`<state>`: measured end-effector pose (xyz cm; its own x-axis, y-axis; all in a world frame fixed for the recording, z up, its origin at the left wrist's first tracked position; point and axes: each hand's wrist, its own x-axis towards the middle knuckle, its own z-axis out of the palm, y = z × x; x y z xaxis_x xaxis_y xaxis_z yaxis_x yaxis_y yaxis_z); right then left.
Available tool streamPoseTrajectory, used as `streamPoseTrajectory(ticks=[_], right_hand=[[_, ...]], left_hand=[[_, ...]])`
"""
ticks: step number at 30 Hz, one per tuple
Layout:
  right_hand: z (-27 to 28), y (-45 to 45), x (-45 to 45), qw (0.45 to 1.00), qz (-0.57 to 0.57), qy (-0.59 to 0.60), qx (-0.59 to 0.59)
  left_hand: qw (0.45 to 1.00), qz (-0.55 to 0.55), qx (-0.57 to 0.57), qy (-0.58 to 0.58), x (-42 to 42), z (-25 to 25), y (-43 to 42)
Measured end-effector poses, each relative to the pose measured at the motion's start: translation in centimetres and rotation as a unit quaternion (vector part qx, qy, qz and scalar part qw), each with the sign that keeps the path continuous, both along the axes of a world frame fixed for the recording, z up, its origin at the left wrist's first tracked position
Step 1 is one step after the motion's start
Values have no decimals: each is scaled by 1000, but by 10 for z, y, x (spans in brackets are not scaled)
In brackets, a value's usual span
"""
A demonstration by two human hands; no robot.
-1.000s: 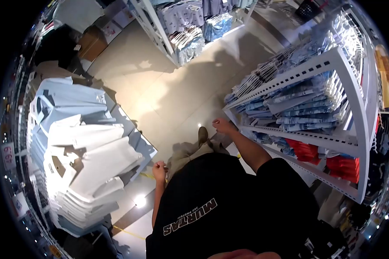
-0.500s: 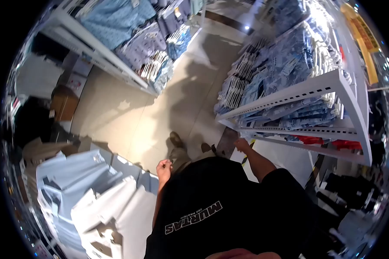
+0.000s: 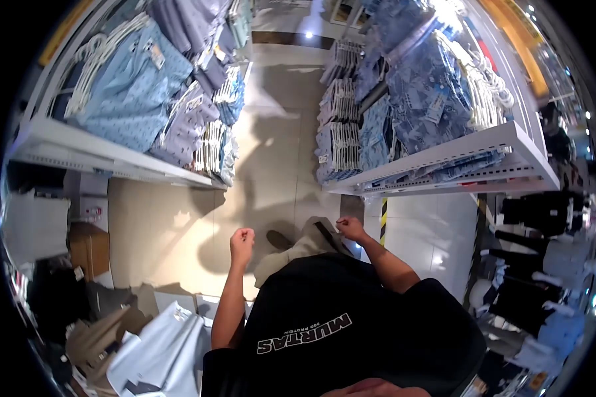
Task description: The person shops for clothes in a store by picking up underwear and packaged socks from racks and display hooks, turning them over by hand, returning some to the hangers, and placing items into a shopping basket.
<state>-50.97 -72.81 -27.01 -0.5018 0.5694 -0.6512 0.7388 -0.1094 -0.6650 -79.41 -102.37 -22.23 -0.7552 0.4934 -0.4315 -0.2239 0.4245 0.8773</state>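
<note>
My left hand [image 3: 242, 243] hangs over the tiled floor in front of my body, its fingers curled in, with nothing visible in it. To the right, my right hand [image 3: 351, 228] is also curled closed beside my beige trousers [image 3: 301, 248], and nothing shows in it. A dark strip lies across the trousers just left of that hand. Neither hand touches the racks. Blue patterned garments [image 3: 132, 92] hang on the left white rack [image 3: 112, 155]; more blue printed garments [image 3: 420, 92] hang on the right rack [image 3: 444, 155].
Between the racks runs a tiled aisle [image 3: 271, 126]. Light blue folded clothing [image 3: 162, 351] is at the lower left, near a cardboard box [image 3: 89, 250]. Dark and pale garments [image 3: 530, 291] hang at the right. Yellow-black tape [image 3: 383, 221] marks the floor.
The view has swung left, so the aisle between the racks now lies straight ahead. The white shirts have left the view. Both hands have shifted, my left hand farther out from my body.
</note>
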Motion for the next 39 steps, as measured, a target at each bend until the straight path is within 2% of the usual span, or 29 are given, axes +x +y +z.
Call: streamPoseTrajectory(ticks=[3, 6, 7, 8, 9, 10, 13, 14, 15, 16, 17, 18, 19, 20, 21, 22, 23, 25, 28, 29, 32, 34, 36, 39], right_hand=[[4, -8, 2, 998, -66, -6, -21], [-19, -13, 24, 995, -86, -53, -10], [-48, -14, 44, 998, -10, -54, 43], [-83, -13, 61, 984, 120, -92, 98], [-118, -11, 78, 949, 241, -121, 162], [-138, -9, 83, 867, 406, -182, 224], [-144, -7, 62, 842, 479, -175, 177], [-150, 0, 44, 877, 425, -185, 127], [-132, 8, 15, 907, 368, -193, 75], [-153, 15, 11, 930, 308, -201, 20], [-181, 31, -9, 949, 279, -133, 67], [-124, 56, -46, 940, 273, -27, 203], [-119, 76, -81, 997, 46, -58, -1], [-115, 102, -114, 998, -33, -15, -44], [-81, 125, -153, 997, -72, -2, -10], [-144, 146, -172, 991, -43, 81, 98], [-109, 167, -193, 986, -19, 133, 101], [-55, 195, -233, 975, -168, 143, -35], [-28, 217, -252, 957, -216, 180, -77], [-22, 219, -252, 959, -217, 174, -51], [-82, 214, -224, 978, -126, 154, 61], [-63, 205, -210, 978, -180, 102, 1], [-46, 198, -198, 973, -219, 55, -45], [-63, 183, -177, 961, -266, 68, -29]], left_hand=[[998, -51, -10, -27, -9, -12, 12], [991, -125, -20, -36, -13, -25, 28], [988, -150, -21, -34, -16, -25, 36], [986, -160, -15, -41, -19, -25, 46], [985, -167, -10, -45, -24, -21, 55], [984, -172, -5, -48, -31, -17, 65], [987, -152, -16, -43, -59, -2, 97], [989, -144, -19, -40, -70, 1, 107], [988, -150, -34, -24, -83, 11, 115], [990, -126, -38, -43, -94, 12, 119], [992, -105, -40, -61, -105, 12, 124], [992, -87, -39, -79, -117, 8, 134], [992, -85, -57, -80, -129, 20, 148], [991, -108, -61, -60, -142, 22, 164], [988, -130, -66, -42, -154, 20, 177], [985, -152, -73, -26, -166, 21, 188], [982, -179, -65, -2, -179, 20, 205], [976, -209, -47, 31, -200, 30, 250], [968, -242, -18, 68, -214, 67, 321], [972, -232, 6, 46, -213, 76, 342], [966, -253, 59, 19, -203, 82, 390], [950, -297, 88, -28, -187, 84, 410], [930, -361, 61, -39, -172, 75, 423], [890, -451, 48, -47, -157, 77, 447]])
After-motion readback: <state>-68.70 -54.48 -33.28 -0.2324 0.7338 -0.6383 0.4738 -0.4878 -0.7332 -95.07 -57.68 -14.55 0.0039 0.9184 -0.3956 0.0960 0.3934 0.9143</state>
